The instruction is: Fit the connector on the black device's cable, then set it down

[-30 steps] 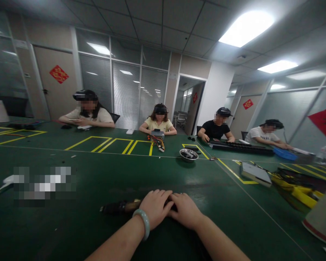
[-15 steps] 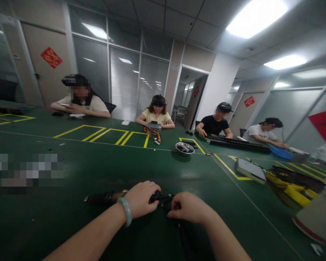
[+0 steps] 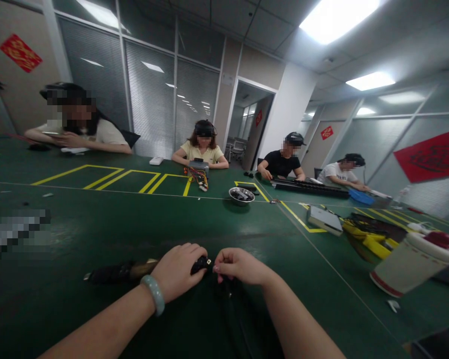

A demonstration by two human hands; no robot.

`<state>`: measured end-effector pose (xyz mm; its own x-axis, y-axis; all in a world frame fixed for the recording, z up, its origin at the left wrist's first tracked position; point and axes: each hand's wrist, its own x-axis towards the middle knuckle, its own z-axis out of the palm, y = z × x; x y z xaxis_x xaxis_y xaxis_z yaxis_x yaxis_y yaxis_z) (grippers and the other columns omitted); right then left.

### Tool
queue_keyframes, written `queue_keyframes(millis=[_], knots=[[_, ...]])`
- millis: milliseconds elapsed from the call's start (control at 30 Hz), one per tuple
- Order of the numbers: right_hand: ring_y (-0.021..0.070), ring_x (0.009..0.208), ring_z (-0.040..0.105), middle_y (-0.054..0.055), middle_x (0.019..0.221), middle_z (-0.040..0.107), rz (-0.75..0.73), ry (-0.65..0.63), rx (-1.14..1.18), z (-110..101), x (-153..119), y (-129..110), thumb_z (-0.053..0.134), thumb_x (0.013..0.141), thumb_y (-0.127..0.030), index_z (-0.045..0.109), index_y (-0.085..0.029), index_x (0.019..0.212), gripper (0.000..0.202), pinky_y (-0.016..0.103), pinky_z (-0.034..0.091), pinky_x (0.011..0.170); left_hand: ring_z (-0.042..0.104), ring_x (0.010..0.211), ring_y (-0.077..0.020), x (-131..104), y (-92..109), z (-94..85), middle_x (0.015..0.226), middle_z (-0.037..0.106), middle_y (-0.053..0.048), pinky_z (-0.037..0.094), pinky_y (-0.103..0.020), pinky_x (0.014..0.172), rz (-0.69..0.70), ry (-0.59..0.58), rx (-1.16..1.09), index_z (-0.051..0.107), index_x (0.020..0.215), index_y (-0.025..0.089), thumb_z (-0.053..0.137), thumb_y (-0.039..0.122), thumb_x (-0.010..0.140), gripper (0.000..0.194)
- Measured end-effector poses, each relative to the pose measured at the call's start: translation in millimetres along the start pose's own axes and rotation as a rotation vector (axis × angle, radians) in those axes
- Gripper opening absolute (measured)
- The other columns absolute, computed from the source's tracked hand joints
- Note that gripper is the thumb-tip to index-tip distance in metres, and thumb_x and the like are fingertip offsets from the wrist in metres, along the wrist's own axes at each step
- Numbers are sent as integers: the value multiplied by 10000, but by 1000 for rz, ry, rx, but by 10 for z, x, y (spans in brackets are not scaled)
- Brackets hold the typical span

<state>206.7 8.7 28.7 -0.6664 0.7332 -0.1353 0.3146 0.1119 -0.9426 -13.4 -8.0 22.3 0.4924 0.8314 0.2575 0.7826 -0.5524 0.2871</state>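
My left hand (image 3: pixel 181 265), with a pale green bangle at the wrist, is wrapped over a long dark tool (image 3: pixel 114 272) lying on the green table. The tool has a small silver tip at its left end, a brownish middle and a black right end; its exact kind is unclear. That black end, with a small brassy piece (image 3: pixel 208 262) on it, sticks out past my left fingers. Just to its right, my right hand (image 3: pixel 241 268) is closed in a pinch; what its fingers hold is too small to tell. A dark cable (image 3: pixel 241 329) runs below it towards me.
Beyond my hands stands a metal bowl (image 3: pixel 241 196) of dark small parts. Rightward are a silver box (image 3: pixel 325 220), a yellow and black bag (image 3: pixel 374 242) and a white bin (image 3: pixel 407 264). Several people sit across the table, one behind a unit with coloured wires (image 3: pixel 198 174).
My view has turned to the right. My right hand has gone from loosely curled to a tighter pinch by the tool's end. My left hand keeps its hold.
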Motion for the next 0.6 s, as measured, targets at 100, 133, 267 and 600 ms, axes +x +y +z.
queue_keyframes(millis=[100,133,267,600], knots=[[61,516,437,2,702,622,-34,158,34,-2,42,6,598,843,-347,563,-143,870,208,166,318,474,541,931,-205,-6,31,6,1006,606,-16,387,-342,808,-30,30,3,584,1020,249,588,349,805,237],[59,503,431,-2,687,616,-37,208,42,-6,54,11,598,843,-340,557,-142,858,202,165,309,467,537,939,-209,-7,45,1,1012,603,-16,384,-348,817,-41,38,4,581,1023,250,607,348,790,254],[61,490,447,-5,668,617,16,204,29,-29,74,54,612,825,-331,555,-144,839,196,168,314,456,533,968,-232,-12,82,-49,1043,602,-35,382,-375,845,-77,17,-3,579,1073,248,628,415,762,357],[69,518,483,-15,658,609,141,31,3,-62,63,152,653,800,-364,619,-146,878,233,177,360,489,568,918,-210,-10,-30,-77,1038,566,-21,423,-347,804,-191,-107,-75,593,1075,276,660,352,729,360]])
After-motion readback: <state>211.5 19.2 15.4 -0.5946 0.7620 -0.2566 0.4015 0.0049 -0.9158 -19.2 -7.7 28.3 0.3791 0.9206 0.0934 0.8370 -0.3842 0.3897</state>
